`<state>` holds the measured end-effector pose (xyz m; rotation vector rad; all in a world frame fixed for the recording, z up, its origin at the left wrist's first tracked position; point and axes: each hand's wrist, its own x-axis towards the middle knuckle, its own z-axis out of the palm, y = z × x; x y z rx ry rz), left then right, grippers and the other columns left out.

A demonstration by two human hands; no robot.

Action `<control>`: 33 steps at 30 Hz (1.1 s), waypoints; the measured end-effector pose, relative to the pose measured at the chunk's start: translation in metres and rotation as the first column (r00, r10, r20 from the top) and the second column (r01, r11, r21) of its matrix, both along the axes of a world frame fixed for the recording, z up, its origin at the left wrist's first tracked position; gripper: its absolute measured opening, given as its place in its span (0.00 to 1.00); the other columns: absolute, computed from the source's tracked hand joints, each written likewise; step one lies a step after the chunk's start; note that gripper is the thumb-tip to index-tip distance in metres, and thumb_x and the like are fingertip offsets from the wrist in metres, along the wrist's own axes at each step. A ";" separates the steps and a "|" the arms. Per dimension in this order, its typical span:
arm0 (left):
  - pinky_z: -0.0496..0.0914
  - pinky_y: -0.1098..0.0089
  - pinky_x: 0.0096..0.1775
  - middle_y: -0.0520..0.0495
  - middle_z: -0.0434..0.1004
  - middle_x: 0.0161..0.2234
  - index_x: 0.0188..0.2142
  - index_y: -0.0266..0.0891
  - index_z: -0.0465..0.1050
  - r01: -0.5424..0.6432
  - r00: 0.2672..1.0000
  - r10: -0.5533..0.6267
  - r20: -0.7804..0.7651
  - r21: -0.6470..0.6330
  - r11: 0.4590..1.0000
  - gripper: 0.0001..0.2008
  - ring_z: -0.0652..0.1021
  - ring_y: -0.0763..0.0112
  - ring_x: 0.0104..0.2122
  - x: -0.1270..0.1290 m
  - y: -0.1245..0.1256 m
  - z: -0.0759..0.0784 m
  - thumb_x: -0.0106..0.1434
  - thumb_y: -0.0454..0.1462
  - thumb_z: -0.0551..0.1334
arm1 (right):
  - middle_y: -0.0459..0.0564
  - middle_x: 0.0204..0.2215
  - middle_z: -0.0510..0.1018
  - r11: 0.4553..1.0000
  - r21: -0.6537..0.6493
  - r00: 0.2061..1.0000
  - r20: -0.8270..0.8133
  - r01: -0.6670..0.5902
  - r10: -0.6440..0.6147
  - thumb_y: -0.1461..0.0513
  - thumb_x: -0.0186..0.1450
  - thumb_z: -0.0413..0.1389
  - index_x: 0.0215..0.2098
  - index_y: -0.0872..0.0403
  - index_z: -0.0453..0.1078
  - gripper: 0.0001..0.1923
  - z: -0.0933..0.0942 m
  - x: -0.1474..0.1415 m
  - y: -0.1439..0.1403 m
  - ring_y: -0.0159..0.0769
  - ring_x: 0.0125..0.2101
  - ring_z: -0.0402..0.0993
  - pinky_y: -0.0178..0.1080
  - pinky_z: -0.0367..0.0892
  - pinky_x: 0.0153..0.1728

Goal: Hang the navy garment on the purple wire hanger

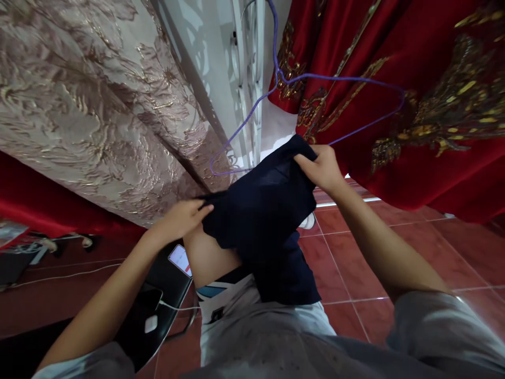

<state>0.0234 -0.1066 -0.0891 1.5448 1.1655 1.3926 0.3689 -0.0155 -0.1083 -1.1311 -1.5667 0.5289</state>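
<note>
**Dark garment stretched between both hands, hanger right behind**

Both hands up w/ a navy garment held between them, over the person's lap. Left hand pinches the lower-left edge, fingers closed on a fold of fabric. Right hand sits higher, fingers clenched on the top corner, so the cloth hangs on a slant & drapes down over the knee. That two-point grip keeps the piece spread rather than bunched.

Purple wire hanger dangles just behind the garment, its lower bar near the right hand; can't tell if it touches the cloth. Red & gold embroidered fabric hangs at right, patterned beige curtain at left. Below: red floor tiles, plus a phone on a black seat by the left arm, cable trailing.
</note>
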 end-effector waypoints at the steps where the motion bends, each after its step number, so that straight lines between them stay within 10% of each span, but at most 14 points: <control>1: 0.76 0.63 0.50 0.46 0.81 0.36 0.44 0.45 0.76 -0.025 1.000 0.025 -0.003 0.016 1.000 0.08 0.81 0.56 0.48 -0.002 0.008 0.003 0.68 0.41 0.63 | 0.42 0.16 0.56 1.000 0.004 1.000 0.006 0.001 -0.001 0.62 0.62 0.61 0.17 0.53 0.55 0.22 0.006 0.004 -0.005 0.24 0.21 0.52 0.32 0.45 0.20; 7: 0.73 0.67 0.50 0.48 0.80 0.35 0.40 0.42 0.76 -0.131 0.981 0.150 -0.126 0.147 0.980 0.05 0.80 0.62 0.44 -0.012 0.064 0.019 0.68 0.35 0.61 | 0.43 0.17 0.59 0.998 -0.060 0.994 -0.107 -0.031 0.024 0.61 0.59 0.63 0.17 0.54 0.58 0.20 0.015 -0.005 -0.019 0.24 0.21 0.54 0.31 0.48 0.19; 11: 0.73 0.67 0.50 0.46 0.83 0.40 0.47 0.41 0.76 0.022 0.982 0.019 -0.190 0.214 0.977 0.07 0.81 0.65 0.41 -0.001 0.090 0.033 0.70 0.36 0.61 | 0.44 0.19 0.63 0.992 -0.096 0.982 -0.175 -0.087 0.069 0.57 0.60 0.64 0.20 0.55 0.65 0.17 0.007 -0.015 -0.025 0.26 0.22 0.58 0.32 0.54 0.20; 19: 0.69 0.58 0.61 0.46 0.81 0.41 0.46 0.36 0.79 0.140 0.911 -0.039 -0.410 0.219 0.966 0.13 0.81 0.58 0.48 0.049 0.076 0.085 0.63 0.27 0.62 | 0.45 0.21 0.68 0.993 -0.064 0.989 -0.111 -0.102 0.094 0.60 0.64 0.61 0.23 0.55 0.69 0.12 0.008 -0.022 -0.031 0.29 0.25 0.64 0.33 0.61 0.24; 22: 0.68 0.58 0.63 0.46 0.82 0.42 0.44 0.37 0.80 0.153 0.866 -0.004 -0.500 0.257 0.954 0.14 0.80 0.57 0.49 0.039 0.085 0.087 0.61 0.25 0.61 | 0.47 0.33 0.79 0.986 0.013 0.981 -0.096 -0.167 0.168 0.63 0.62 0.63 0.39 0.54 0.80 0.07 0.021 -0.006 -0.041 0.33 0.31 0.73 0.35 0.69 0.31; 30: 0.64 0.55 0.64 0.49 0.79 0.38 0.39 0.42 0.80 0.162 0.846 0.011 -0.534 0.277 0.947 0.15 0.78 0.55 0.48 0.023 0.113 0.086 0.57 0.23 0.66 | 0.61 0.71 0.63 0.918 0.335 0.977 -0.081 0.212 -0.197 0.64 0.50 0.76 0.69 0.40 0.67 0.50 0.052 0.079 -0.059 0.21 0.26 0.71 0.34 0.58 0.22; 33: 0.63 0.54 0.65 0.47 0.77 0.39 0.39 0.43 0.80 0.164 0.854 0.019 -0.520 0.304 0.939 0.13 0.77 0.53 0.49 0.027 0.113 0.085 0.59 0.25 0.67 | 0.59 0.54 0.81 0.950 0.256 0.967 0.133 0.179 -0.218 0.64 0.58 0.71 0.56 0.49 0.81 0.26 0.063 0.091 -0.060 0.30 0.31 0.76 0.37 0.64 0.28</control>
